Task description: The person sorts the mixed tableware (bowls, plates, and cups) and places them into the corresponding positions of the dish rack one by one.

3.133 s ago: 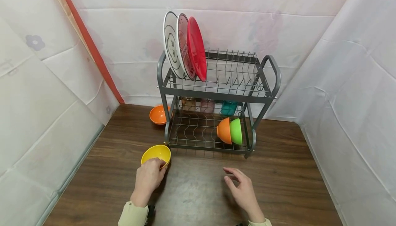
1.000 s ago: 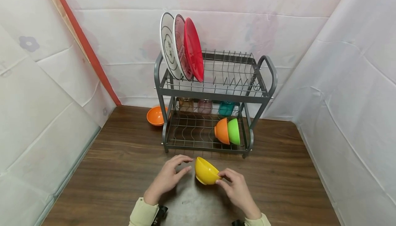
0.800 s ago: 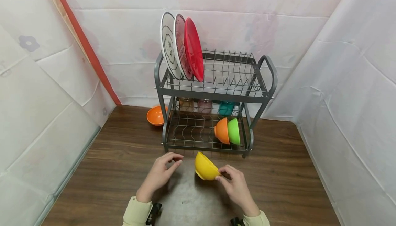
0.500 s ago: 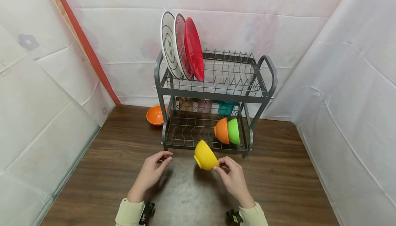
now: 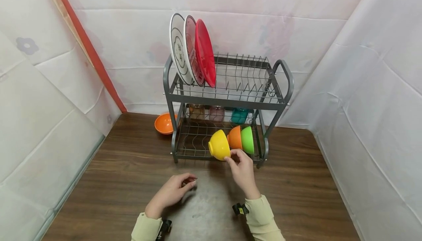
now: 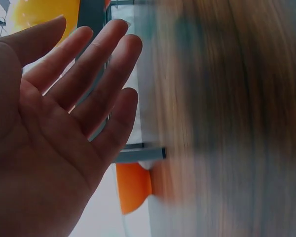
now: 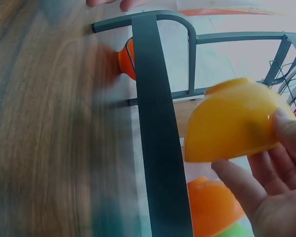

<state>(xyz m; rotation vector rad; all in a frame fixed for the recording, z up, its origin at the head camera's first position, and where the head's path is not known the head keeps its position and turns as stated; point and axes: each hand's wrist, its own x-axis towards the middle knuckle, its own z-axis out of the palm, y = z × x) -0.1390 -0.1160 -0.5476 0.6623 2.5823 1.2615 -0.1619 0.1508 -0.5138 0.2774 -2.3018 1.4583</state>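
My right hand [image 5: 243,171] pinches the rim of a yellow bowl [image 5: 219,145] between thumb and fingers. The bowl is tipped on its side, its base to the left, at the front of the dish rack's [image 5: 220,158] lower tier. Just right of it an orange bowl [image 5: 234,137] and a green bowl [image 5: 247,140] stand on edge in that tier. In the right wrist view the yellow bowl [image 7: 237,121] shows above the orange one. My left hand [image 5: 173,191] hovers over the table in front of the rack, holding nothing; its fingers spread loosely in the left wrist view.
Several plates, among them a red plate [image 5: 205,53], stand upright at the left of the upper tier. Coloured glasses, one a teal glass [image 5: 239,115], sit at the back of the lower tier. Another orange bowl [image 5: 163,124] lies on the table left of the rack.
The yellow bowl went from my left hand at the table's left to my right hand, then up and forward to the lower tier. My left hand released it and has since drifted slightly right.
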